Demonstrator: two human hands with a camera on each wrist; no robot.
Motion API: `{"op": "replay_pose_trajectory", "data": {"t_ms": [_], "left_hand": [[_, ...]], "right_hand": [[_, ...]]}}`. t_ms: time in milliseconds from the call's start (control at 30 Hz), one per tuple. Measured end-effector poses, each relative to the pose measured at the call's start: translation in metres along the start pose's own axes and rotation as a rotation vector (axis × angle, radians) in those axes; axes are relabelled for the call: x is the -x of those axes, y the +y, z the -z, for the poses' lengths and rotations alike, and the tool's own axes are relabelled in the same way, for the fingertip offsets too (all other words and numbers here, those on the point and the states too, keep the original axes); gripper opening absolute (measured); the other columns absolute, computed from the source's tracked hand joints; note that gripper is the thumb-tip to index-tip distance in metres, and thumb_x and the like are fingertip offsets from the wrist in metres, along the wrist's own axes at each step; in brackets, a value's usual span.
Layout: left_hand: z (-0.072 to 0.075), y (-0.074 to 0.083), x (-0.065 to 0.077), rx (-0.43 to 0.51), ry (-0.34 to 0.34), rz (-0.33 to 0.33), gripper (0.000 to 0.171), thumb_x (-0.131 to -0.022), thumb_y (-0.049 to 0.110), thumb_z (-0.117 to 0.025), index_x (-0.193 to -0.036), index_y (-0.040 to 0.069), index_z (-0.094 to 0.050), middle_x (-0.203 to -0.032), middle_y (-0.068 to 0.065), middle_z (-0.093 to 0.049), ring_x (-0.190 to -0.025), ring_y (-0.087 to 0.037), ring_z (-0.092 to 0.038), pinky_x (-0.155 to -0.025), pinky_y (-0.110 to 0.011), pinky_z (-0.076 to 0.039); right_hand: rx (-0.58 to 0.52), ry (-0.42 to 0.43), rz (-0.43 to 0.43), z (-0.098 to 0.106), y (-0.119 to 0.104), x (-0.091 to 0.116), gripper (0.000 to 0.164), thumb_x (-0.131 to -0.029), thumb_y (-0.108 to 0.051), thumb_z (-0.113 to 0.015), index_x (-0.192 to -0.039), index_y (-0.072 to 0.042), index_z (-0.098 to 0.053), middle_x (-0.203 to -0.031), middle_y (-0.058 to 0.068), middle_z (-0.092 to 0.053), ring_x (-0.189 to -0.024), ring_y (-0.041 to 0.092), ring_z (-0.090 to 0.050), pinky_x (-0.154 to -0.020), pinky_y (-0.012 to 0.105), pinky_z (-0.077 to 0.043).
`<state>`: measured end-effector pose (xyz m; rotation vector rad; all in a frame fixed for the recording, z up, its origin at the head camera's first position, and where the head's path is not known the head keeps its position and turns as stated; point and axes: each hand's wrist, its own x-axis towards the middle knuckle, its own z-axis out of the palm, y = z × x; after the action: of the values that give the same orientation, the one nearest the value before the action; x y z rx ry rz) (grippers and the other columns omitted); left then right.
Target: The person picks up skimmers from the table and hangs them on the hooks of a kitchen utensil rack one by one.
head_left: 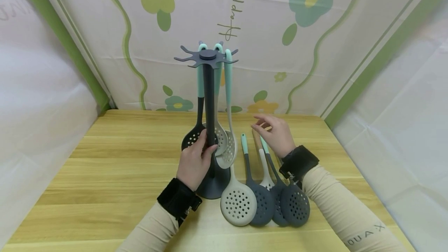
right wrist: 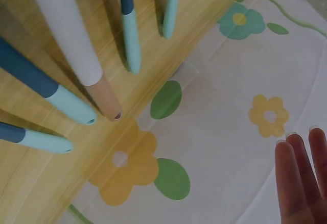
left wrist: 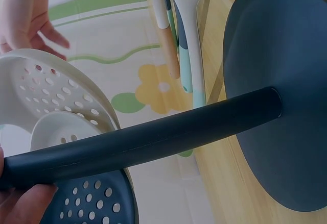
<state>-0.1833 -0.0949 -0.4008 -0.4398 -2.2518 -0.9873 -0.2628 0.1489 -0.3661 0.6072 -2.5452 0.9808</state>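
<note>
My left hand [head_left: 193, 163] grips the dark pole [head_left: 209, 100] of an upright utensil stand, thumb and fingers around its lower part. From the hooked top [head_left: 207, 54] hang a dark skimmer [head_left: 193, 137] and light grey perforated utensils [head_left: 229, 151], all with mint handles. The round base [left wrist: 286, 96] shows whole-width in the left wrist view. My right hand [head_left: 278, 133] hovers over the handle ends of utensils lying on the table, holding nothing, fingers loosely bent. Below it lies a white utensil with a wooden-coloured handle end [right wrist: 106, 100].
On the wooden table [head_left: 122, 174], right of the stand, lie a light grey skimmer [head_left: 238, 204] and several dark skimmers [head_left: 295, 207], partly overlapping, mint handles pointing away. A flower-printed cloth [head_left: 259, 11] rises behind the table's far edge. White cloth walls stand at both sides.
</note>
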Motion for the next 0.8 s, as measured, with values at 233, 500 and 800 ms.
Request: {"op": "replay_pose_trajectory", "data": {"t_ms": [233,500,800], "left_hand": [[0.0,-0.001,0.0,-0.002,0.005,-0.011,0.041,-0.093,0.01,-0.069,-0.13,0.002,-0.053,-0.091,-0.011,-0.071,-0.073,-0.019,-0.07,-0.062,-0.034,-0.057],[0.0,-0.001,0.0,-0.006,0.012,-0.016,0.041,-0.093,0.01,-0.069,-0.13,0.001,-0.053,-0.091,-0.011,-0.071,-0.072,-0.019,-0.07,-0.062,-0.034,-0.057],[0.0,-0.001,0.001,-0.003,0.01,-0.022,0.041,-0.093,0.01,-0.069,-0.13,0.0,-0.053,-0.091,-0.011,-0.071,-0.074,-0.019,-0.071,-0.063,-0.034,-0.058]], "right_hand": [[0.057,-0.032,-0.042,0.0,0.012,0.004,0.034,-0.094,-0.02,-0.069,-0.124,-0.004,-0.067,-0.099,0.014,-0.072,-0.088,0.031,-0.07,-0.074,0.045,-0.057],[0.081,-0.05,-0.06,-0.001,0.018,0.005,0.032,-0.095,-0.019,-0.069,-0.122,-0.002,-0.067,-0.099,0.015,-0.072,-0.089,0.033,-0.07,-0.075,0.046,-0.057],[0.119,-0.078,-0.09,-0.001,0.028,0.011,0.032,-0.096,-0.019,-0.066,-0.123,-0.002,-0.067,-0.101,0.016,-0.072,-0.089,0.033,-0.069,-0.074,0.047,-0.056]]}}
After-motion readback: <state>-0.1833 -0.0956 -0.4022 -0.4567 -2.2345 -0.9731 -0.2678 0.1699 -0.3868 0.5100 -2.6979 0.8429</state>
